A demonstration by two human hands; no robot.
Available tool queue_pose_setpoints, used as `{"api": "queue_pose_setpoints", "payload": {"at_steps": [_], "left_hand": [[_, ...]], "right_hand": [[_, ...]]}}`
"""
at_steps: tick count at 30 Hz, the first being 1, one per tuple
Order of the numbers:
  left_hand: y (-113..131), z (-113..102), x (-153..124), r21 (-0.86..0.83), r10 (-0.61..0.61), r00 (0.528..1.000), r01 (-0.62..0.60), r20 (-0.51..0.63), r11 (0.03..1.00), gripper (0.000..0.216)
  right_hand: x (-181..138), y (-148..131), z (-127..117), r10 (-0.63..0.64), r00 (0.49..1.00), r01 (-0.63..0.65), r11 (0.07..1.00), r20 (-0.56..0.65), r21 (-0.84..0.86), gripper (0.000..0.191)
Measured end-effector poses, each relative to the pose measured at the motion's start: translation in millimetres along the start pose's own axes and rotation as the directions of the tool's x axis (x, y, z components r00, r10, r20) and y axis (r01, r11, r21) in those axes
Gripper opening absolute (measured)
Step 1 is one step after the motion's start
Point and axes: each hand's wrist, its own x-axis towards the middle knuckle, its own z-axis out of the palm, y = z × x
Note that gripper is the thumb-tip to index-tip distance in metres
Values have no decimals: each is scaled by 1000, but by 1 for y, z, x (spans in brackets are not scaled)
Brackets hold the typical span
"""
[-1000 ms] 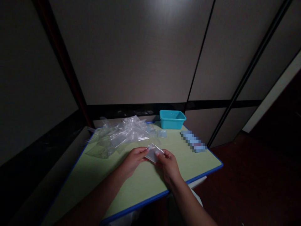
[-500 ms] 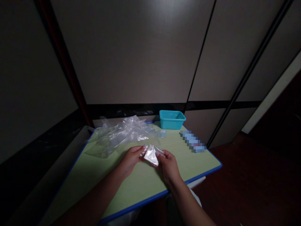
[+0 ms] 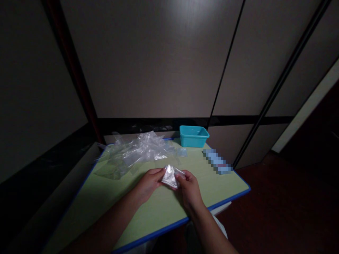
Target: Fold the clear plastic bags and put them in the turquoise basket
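Both of my hands meet over the middle of a pale green table (image 3: 116, 208) with a blue edge. Between them is a small clear plastic bag (image 3: 170, 176), crumpled and catching the light. My left hand (image 3: 149, 183) pinches its left side with fingers closed. My right hand (image 3: 188, 187) grips its right side, fingers curled round it. The bag is held just above the tabletop.
A heap of clear plastic bags (image 3: 132, 153) lies at the table's far left. A small teal tub (image 3: 194, 135) stands at the far edge, a tiny clear bag (image 3: 182, 152) in front of it. A blurred flat object (image 3: 217, 162) lies at the right. Dark wall panels stand behind.
The bag lay flat between my hands a second ago; it is now folded and crumpled, and my hands have drawn closer together.
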Motion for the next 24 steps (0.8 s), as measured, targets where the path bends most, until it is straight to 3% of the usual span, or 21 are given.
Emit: {"api": "queue_pose_setpoints", "payload": {"at_steps": [16,24], "left_hand": [[1,6,-5,82,5,999,-8,35,997,43],[0,2,-1,115,26,1000,-27,10,993,39]], "right_hand": [[5,2,-3,-102,994,98,991,-43,-96,23],[6,3,-11,-158,987,156,939,19,-307,24]]}}
